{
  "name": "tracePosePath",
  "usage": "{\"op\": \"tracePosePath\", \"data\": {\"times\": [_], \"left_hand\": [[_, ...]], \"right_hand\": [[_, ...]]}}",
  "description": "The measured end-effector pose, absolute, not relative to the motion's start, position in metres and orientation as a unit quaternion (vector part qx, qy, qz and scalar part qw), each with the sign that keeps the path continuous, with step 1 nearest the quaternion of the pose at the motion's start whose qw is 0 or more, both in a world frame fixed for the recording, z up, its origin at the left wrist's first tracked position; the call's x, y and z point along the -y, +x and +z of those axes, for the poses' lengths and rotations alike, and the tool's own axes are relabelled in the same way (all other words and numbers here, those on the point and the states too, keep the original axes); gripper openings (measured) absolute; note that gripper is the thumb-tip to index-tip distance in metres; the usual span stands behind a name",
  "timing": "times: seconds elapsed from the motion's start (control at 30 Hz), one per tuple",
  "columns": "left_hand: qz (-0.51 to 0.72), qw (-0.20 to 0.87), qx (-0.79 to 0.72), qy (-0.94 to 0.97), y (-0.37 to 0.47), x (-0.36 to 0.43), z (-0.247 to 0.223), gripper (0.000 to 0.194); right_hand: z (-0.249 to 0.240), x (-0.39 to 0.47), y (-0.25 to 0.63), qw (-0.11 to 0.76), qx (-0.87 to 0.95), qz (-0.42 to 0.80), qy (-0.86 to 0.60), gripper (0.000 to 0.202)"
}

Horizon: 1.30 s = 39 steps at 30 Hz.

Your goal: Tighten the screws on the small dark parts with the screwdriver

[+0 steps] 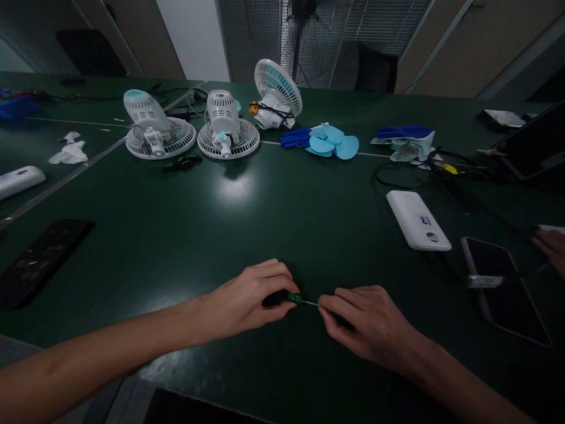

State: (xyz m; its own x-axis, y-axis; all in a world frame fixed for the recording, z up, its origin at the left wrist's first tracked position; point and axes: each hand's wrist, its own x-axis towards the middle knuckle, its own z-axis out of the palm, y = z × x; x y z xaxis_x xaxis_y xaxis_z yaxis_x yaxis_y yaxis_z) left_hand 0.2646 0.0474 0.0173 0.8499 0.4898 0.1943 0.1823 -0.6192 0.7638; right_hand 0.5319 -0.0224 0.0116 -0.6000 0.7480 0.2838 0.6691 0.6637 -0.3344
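Note:
A small screwdriver (295,298) with a green handle and a thin metal shaft lies level between my hands, low over the green table. My left hand (256,292) pinches the handle between thumb and fingertips. The thumb and forefinger of my right hand (368,321) close on the far end of the shaft, so the tip is hidden. Both hands are near the table's front edge.
Three white fan units (227,126) stand at the back, beside light blue fan blades (333,141) and blue gloves (404,132). To the right are a white power bank (417,221), a phone (507,288) and another person's hand (551,247). A black power strip (42,256) lies left.

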Motion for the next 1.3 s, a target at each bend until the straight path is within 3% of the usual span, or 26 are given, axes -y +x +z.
{"op": "tracePosePath", "data": {"times": [1.3], "left_hand": [[0.192, 0.382, -0.19, 0.884, 0.266, -0.046, 0.016, 0.02]], "right_hand": [[0.01, 0.02, 0.523, 0.193, 0.9, 0.048, -0.389, 0.019]]}}
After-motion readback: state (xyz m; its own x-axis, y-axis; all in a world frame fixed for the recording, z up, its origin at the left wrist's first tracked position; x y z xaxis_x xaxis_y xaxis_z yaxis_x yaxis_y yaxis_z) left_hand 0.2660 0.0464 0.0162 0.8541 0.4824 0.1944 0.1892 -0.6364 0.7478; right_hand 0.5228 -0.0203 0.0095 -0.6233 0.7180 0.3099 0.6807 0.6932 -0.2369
